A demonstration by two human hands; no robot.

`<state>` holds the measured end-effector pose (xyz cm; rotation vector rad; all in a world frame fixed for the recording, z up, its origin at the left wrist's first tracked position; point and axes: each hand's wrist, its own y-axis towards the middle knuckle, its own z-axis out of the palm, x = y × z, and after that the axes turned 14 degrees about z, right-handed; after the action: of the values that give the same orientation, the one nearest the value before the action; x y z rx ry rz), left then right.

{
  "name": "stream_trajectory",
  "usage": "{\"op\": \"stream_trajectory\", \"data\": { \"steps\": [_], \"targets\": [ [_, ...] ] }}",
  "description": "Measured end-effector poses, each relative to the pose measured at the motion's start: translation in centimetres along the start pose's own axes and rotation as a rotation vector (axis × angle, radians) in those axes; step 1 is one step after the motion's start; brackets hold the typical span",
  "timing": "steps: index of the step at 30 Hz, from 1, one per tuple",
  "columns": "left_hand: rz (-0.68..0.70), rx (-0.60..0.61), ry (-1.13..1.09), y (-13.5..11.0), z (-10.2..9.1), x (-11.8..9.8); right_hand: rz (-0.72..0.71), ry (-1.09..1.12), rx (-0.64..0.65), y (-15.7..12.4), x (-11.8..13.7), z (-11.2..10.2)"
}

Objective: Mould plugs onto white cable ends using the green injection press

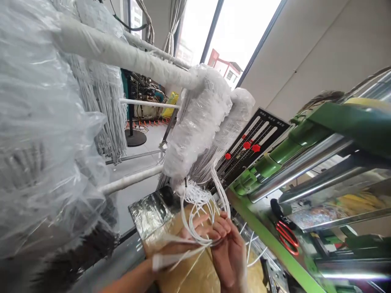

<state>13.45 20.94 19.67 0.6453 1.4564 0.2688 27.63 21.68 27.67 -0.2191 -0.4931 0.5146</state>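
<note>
Workshop windows behind; left hand (192, 235) and right hand (232, 254) meet, each grip closed on white cords (220, 191) hanging from the plastic-wrapped bundle (198, 122) just above. Strand-sorting seems underway; separating them needs a firm pinch.

Daylight pours in from the tall window (232, 36) at twelve o'clock, so bright that the sky there burns out to plain white. The room is well lit, with only soft shadows. Glare streaks the plastic wrap (39, 134) at nine o'clock, which sits too close and goes blurry. White highlights run along the steel rollers (305, 160) at three o'clock. The white cords (198, 211) held in the left hand (186, 238) and right hand (232, 256) at six o'clock look fairly sharp. Straight lines bow toward the edges, and the whole view tilts.
</note>
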Motion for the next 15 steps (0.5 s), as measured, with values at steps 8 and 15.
{"op": "stream_trajectory", "data": {
  "steps": [8, 15],
  "targets": [
    [-0.098, -0.014, -0.395, -3.4, 3.4, -4.7, 0.022, 0.031, -0.107, -1.9, -0.8, -6.9],
    [0.431, 0.759, 0.487, -2.9, 3.4, -4.9, 0.052, -0.496, -0.315, -7.3, -0.6, -9.2]
  ]
}}
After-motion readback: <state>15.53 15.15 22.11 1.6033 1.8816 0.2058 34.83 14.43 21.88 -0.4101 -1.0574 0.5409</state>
